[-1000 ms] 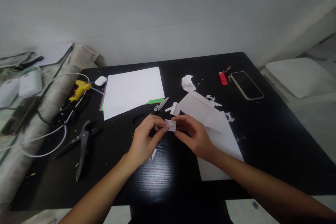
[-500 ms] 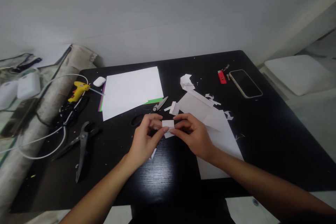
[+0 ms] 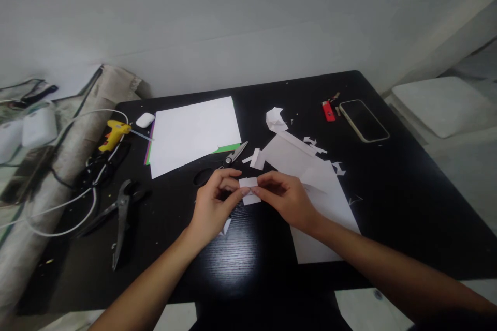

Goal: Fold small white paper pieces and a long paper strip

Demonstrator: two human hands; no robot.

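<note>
Left hand (image 3: 213, 200), right hand (image 3: 292, 200), both pinching paper (image 3: 248, 182), lighter (image 3: 328, 111) well beyond the right, its mark (image 3: 330, 112) too small to read

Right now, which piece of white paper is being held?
The small piece pinched between the left hand and right hand; the other scraps and larger sheets lie ungripped on the black table.

Dim light, glare on tabletop (image 3: 233, 264)
</note>
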